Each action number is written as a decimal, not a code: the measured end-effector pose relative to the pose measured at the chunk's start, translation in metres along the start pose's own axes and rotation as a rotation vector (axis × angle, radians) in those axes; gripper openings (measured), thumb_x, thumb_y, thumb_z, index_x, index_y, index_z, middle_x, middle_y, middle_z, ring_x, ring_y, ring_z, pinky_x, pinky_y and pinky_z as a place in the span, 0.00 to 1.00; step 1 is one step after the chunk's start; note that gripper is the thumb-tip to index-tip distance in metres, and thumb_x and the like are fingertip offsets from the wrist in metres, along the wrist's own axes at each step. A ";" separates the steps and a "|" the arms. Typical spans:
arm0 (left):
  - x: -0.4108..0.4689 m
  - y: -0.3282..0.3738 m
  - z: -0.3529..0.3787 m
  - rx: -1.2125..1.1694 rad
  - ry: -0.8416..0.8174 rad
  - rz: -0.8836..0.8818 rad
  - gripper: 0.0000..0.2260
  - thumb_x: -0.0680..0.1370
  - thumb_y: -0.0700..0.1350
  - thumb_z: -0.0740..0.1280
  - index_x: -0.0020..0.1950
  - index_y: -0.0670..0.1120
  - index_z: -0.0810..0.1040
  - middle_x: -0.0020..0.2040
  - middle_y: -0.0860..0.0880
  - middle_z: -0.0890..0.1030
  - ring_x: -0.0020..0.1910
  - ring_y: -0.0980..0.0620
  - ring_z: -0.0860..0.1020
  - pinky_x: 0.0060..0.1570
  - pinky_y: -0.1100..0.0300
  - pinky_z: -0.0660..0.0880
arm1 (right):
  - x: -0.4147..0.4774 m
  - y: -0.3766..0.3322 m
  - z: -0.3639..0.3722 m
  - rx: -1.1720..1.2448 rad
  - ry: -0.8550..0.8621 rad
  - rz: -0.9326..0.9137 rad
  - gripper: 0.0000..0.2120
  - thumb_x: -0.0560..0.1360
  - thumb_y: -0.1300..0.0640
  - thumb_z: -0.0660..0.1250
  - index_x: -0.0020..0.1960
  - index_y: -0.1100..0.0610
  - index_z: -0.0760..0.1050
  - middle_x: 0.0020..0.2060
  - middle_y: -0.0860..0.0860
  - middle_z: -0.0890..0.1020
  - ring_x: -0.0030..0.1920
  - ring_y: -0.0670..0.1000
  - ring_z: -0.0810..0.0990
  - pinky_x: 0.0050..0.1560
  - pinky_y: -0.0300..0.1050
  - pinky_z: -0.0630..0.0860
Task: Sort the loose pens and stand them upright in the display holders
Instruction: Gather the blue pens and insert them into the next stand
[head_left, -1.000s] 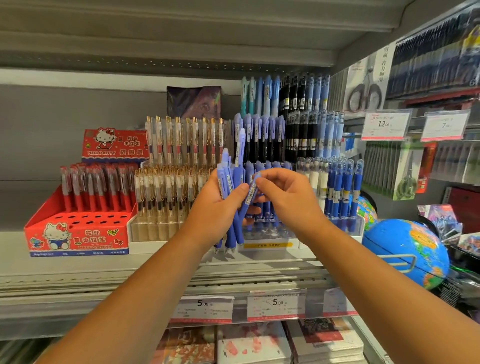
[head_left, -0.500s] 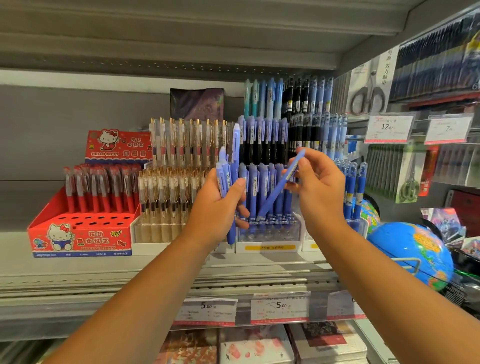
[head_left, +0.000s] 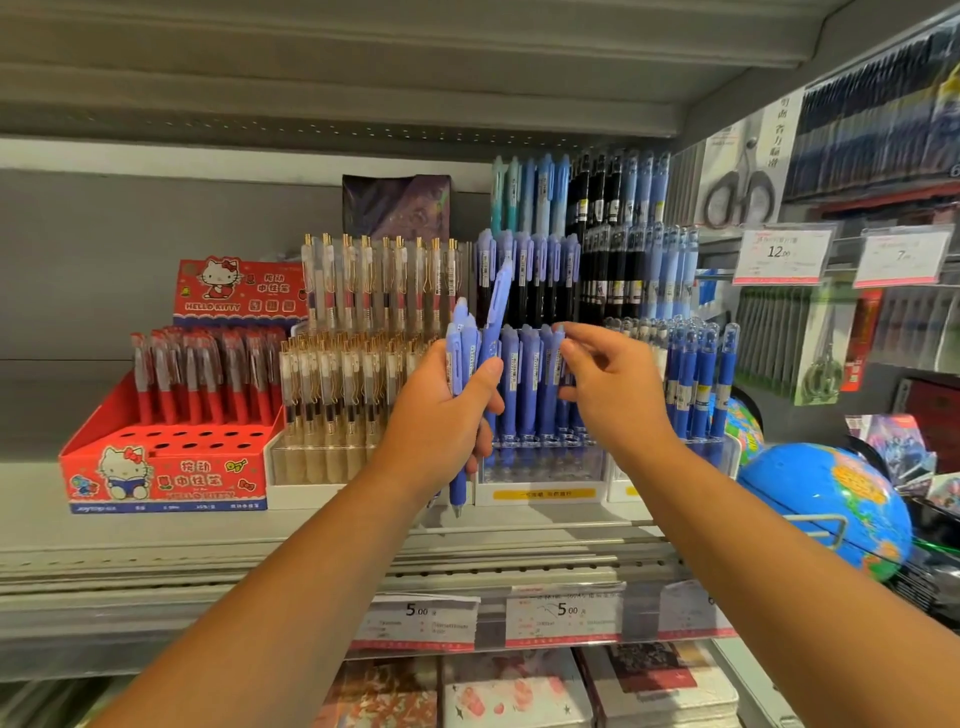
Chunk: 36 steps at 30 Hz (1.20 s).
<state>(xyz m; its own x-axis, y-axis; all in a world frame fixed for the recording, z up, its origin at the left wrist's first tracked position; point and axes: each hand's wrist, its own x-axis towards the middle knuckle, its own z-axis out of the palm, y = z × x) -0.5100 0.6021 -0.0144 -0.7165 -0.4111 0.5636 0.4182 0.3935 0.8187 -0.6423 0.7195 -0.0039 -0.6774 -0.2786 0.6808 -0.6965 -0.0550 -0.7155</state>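
shop shelf (head_left: 156, 530), grey metal, price tags along its front edge. globe (head_left: 810, 499), blue, far right. red hello kitty pen box (head_left: 166, 478), at left. clear display holder (head_left: 540, 467), centre, periwinkle pens (head_left: 524, 384) standing upright in it. left hand (head_left: 441, 421): fingers and thumb wrapped round a bundle of loose periwinkle pens (head_left: 465, 353), tips down, just in front of the holder. right hand (head_left: 618, 389): thumb and forefinger slightly apart at the top of one standing pen; pinch or mere touch, cannot tell.
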 end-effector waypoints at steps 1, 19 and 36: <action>0.000 0.000 0.000 0.001 -0.006 0.006 0.01 0.83 0.49 0.62 0.53 0.53 0.73 0.34 0.51 0.79 0.24 0.52 0.72 0.23 0.58 0.72 | 0.000 0.001 0.000 0.001 0.003 0.007 0.14 0.81 0.57 0.64 0.66 0.56 0.77 0.37 0.41 0.78 0.34 0.38 0.80 0.45 0.50 0.84; 0.001 -0.001 0.000 0.031 -0.066 0.030 0.05 0.83 0.47 0.63 0.57 0.56 0.71 0.34 0.48 0.81 0.23 0.48 0.74 0.21 0.58 0.71 | -0.001 0.002 -0.002 -0.145 -0.003 -0.026 0.13 0.80 0.58 0.66 0.64 0.58 0.79 0.41 0.49 0.83 0.41 0.49 0.83 0.43 0.51 0.84; 0.000 -0.003 0.001 0.176 -0.136 0.028 0.14 0.79 0.48 0.69 0.53 0.68 0.70 0.37 0.52 0.83 0.24 0.50 0.76 0.23 0.61 0.72 | -0.021 -0.034 0.000 0.424 -0.074 0.111 0.07 0.76 0.59 0.72 0.52 0.59 0.77 0.41 0.55 0.83 0.39 0.51 0.85 0.34 0.45 0.81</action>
<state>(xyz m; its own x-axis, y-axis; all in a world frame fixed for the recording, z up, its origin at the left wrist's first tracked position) -0.5122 0.6019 -0.0168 -0.7794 -0.2884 0.5562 0.3438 0.5453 0.7645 -0.6051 0.7274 0.0062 -0.7133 -0.3716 0.5943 -0.4516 -0.4047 -0.7951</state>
